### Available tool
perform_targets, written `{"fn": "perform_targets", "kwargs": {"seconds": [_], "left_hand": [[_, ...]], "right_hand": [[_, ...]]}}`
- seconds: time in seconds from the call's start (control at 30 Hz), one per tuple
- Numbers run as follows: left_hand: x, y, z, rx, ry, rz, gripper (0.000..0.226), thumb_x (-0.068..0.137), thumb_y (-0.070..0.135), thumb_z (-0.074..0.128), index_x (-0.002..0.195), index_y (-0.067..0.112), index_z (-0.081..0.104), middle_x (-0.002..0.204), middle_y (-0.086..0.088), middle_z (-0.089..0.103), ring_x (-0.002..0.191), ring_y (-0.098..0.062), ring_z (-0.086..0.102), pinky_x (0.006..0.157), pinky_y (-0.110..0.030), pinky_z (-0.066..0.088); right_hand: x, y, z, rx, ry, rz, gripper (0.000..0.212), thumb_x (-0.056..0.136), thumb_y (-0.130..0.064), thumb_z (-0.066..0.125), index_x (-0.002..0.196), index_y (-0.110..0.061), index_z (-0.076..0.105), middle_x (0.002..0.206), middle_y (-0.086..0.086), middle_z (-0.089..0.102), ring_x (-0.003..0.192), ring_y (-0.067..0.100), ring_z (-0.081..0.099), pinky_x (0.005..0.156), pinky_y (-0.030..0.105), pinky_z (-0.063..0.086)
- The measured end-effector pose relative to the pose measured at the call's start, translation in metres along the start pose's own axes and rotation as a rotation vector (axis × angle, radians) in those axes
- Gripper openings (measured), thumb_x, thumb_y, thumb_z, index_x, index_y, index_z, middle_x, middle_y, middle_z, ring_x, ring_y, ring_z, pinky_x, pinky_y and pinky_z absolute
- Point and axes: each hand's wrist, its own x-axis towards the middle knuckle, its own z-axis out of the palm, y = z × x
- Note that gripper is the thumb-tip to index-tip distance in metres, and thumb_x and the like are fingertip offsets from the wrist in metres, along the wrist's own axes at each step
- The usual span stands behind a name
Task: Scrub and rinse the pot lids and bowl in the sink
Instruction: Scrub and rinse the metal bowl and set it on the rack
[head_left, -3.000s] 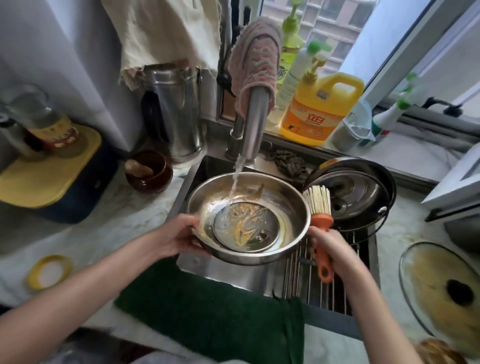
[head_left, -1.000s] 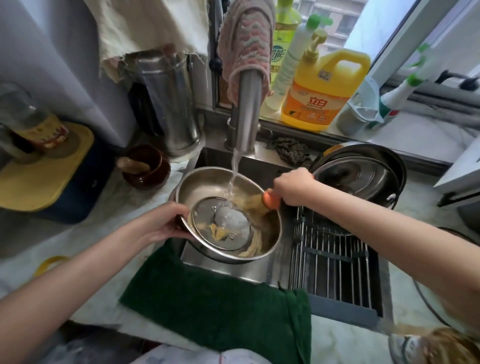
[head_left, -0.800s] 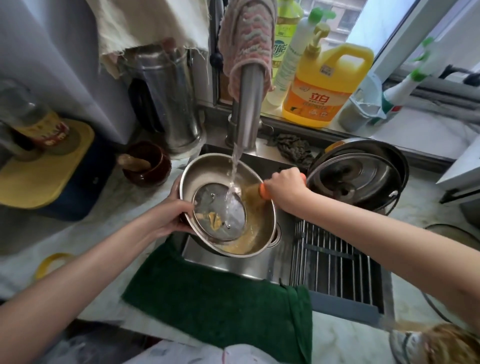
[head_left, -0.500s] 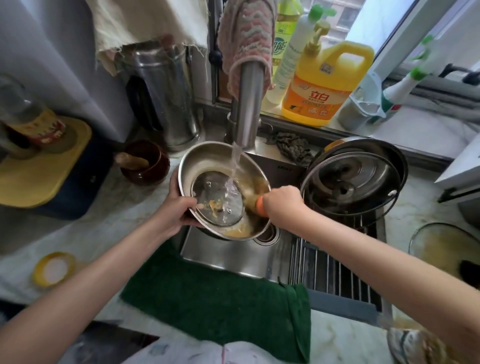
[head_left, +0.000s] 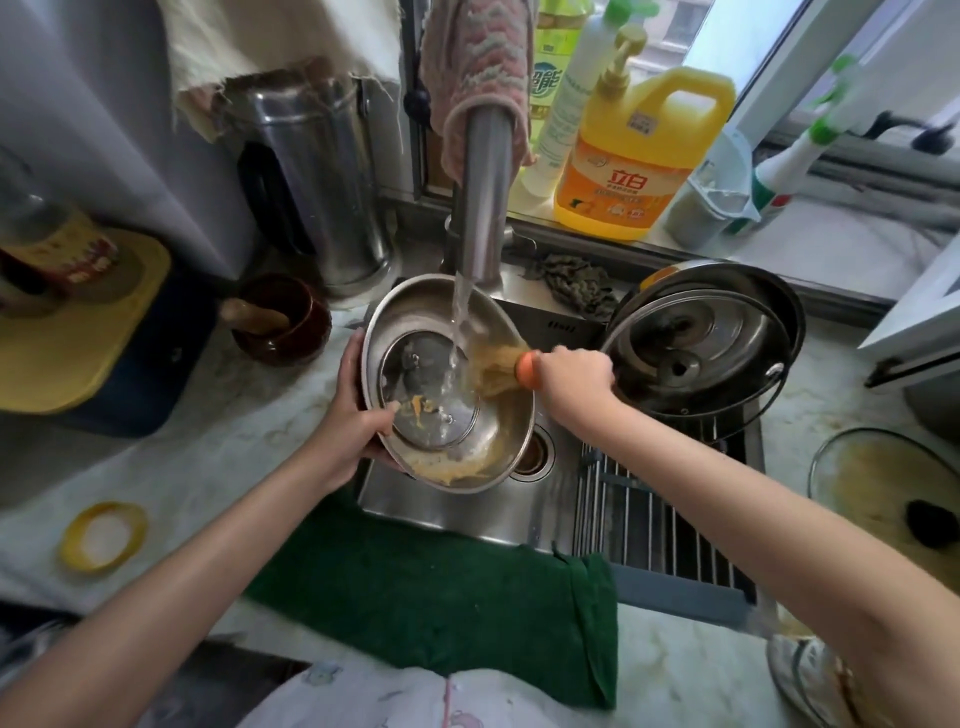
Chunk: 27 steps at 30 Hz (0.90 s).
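Note:
A steel bowl is held tilted over the sink under the running faucet. My left hand grips its left rim, thumb inside. A small glass lid with yellow residue lies in the bowl, and yellowish water pools at the low side. My right hand grips the orange-handled brush, whose bristles press on the bowl's right inner wall beside the lid. Another steel lid leans in a dark pot at the sink's right. A dirty glass lid lies on the right counter.
A dish rack covers the sink's right half. A green towel hangs over the front edge. Detergent bottles stand on the sill, with a steel canister and brown cup at left. A yellow ring lies on the counter.
The bowl has been lifted and tilted more steeply under the stream. My right hand brought the brush from beside the bowl into it and is scrubbing the inner wall.

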Motion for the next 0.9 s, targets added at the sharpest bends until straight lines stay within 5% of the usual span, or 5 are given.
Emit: {"fn": "perform_targets", "kwargs": {"seconds": [0.1,0.27,0.47,0.67,0.9], "left_hand": [[0.001,-0.001,-0.002,-0.064,0.034,0.019,0.097,0.083,-0.017,0.042,0.141,0.056,0.015,0.143,0.000,0.037,0.105,-0.029,0.061,0.047,-0.048,0.056],[0.004,-0.008,0.002,0.005,0.081,0.140,0.103,0.077,-0.023,0.043,0.142,0.052,0.017,0.147,0.008,0.031,0.121,-0.026,0.048,0.051,-0.043,0.057],[0.001,-0.014,0.000,-0.068,0.115,0.126,0.102,0.078,-0.023,0.042,0.143,0.050,0.017,0.143,0.009,0.037,0.117,-0.022,0.053,0.044,-0.040,0.055],[-0.004,-0.011,-0.004,0.027,0.021,0.192,0.107,0.077,-0.024,0.043,0.135,0.063,0.018,0.150,0.014,0.027,0.128,-0.025,0.044,0.049,-0.040,0.056],[-0.006,-0.006,0.001,-0.167,0.061,0.070,0.101,0.077,-0.023,0.035,0.142,0.051,0.018,0.142,0.001,0.044,0.099,-0.023,0.064,0.046,-0.042,0.055]], "right_hand": [[-0.006,-0.004,0.013,-0.076,0.092,-0.052,0.037,0.096,-0.008,0.040,0.133,-0.010,0.045,0.121,0.007,0.057,0.106,0.033,0.059,0.068,0.035,0.040],[-0.025,-0.023,0.004,0.100,-0.253,-0.304,0.030,0.093,-0.029,0.048,0.114,-0.012,0.063,0.111,0.002,0.066,0.097,0.027,0.063,0.073,0.031,0.046],[-0.022,-0.010,-0.007,0.348,-0.338,-0.569,0.032,0.094,-0.030,0.054,0.126,-0.034,0.061,0.092,-0.013,0.055,0.084,0.015,0.053,0.064,0.025,0.036],[0.004,-0.001,0.003,-0.215,0.010,-0.126,0.022,0.097,-0.021,0.044,0.108,-0.017,0.062,0.118,0.003,0.062,0.113,0.027,0.054,0.090,0.035,0.034],[-0.011,0.002,0.041,-0.028,0.489,0.054,0.048,0.085,-0.013,0.058,0.133,-0.015,0.054,0.088,0.006,0.064,0.064,0.028,0.063,0.050,0.029,0.035]]}}
